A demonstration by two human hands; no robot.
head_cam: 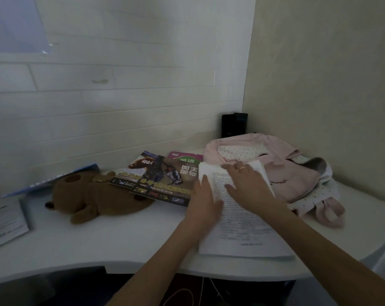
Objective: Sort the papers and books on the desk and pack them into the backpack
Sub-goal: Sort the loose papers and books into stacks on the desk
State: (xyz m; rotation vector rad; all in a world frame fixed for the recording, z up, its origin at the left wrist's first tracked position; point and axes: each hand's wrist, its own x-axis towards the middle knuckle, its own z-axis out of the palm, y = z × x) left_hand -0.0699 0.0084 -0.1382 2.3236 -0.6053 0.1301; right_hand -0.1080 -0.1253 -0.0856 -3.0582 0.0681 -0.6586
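White printed paper stack point(242, 226) lies on desk point(98, 239) front right, touching pink backpack point(275, 164). Left hand point(203, 204) and right hand point(246, 180) rest flat on it, fingers straight, gripping nothing. Thin, floppy, slippery sheets; probably best pinched along both side edges.

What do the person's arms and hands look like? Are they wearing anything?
Both arms are bare as far as the picture shows: no sleeves, gloves, watch or bracelet in view. The left hand wears nothing. The right hand has a thin ring on one of its fingers; it looks gold-coloured, though the picture is dim.
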